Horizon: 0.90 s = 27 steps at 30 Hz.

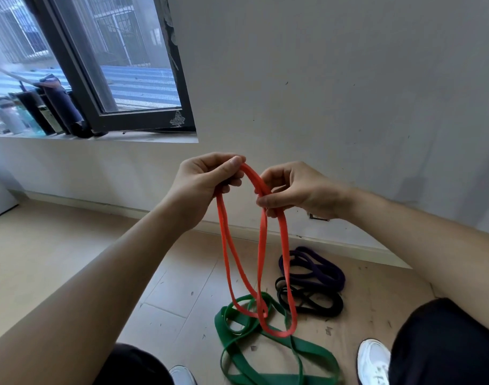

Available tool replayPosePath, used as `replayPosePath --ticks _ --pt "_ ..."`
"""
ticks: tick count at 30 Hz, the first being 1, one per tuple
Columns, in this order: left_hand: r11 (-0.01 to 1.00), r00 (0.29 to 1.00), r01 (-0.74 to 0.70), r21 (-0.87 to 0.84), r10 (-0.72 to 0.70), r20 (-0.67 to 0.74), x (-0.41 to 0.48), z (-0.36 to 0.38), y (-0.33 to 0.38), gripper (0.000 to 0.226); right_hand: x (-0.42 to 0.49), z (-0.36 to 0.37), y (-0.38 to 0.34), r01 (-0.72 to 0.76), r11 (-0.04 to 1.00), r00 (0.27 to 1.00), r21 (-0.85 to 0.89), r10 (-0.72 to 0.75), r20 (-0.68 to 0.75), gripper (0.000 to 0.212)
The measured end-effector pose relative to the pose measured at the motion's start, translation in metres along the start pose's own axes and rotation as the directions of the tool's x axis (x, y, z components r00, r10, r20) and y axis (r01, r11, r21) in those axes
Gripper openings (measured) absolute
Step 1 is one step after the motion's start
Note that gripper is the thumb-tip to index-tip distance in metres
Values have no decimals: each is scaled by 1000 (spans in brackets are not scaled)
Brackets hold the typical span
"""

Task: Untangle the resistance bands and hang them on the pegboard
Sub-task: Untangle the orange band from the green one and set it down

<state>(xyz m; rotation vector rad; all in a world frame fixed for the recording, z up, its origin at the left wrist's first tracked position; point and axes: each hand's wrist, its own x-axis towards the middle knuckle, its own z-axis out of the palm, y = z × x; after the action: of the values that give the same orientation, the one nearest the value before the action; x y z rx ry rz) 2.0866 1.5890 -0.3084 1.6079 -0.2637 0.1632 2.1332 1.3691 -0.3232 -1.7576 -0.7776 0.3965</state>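
While both the left hand and right hand pinch the doubled-over orange resistance band at chest height, the green, black and purple bands lie heaped on the floor, none seemingly hung, no pegboard visible.
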Motion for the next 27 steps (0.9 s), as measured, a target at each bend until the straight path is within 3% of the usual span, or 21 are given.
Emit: replayPosePath --ticks 4,8,11,14,17,21,27 --pt "987 1000 20 159 -22 12 0 -4 0 23 -3 -5 0 -3 1000 1000 -2 3 -22 19" --pt "924 979 -40 381 -41 200 -5 -1 0 23 -7 -4 -2 -10 999 1000 -42 11 14 17" --pt "902 954 -114 415 -17 299 -7 11 -1 24 -8 1 -2 -19 998 998 -55 22 62 22" --pt "889 950 -169 425 33 309 -7 18 -3 21 -7 2 0 -52 998 993 -29 55 106 25" --pt "881 956 -216 421 103 274 -7 19 -3 15 -8 0 1 -96 994 984 -45 101 149 18" --pt "931 982 -181 317 155 104 -3 13 0 12 -13 -4 8 -156 983 955 -95 175 239 7" --pt "980 988 -83 182 105 -112 -1 -9 -2 24 -22 -17 20 -252 967 927 -34 251 277 21"
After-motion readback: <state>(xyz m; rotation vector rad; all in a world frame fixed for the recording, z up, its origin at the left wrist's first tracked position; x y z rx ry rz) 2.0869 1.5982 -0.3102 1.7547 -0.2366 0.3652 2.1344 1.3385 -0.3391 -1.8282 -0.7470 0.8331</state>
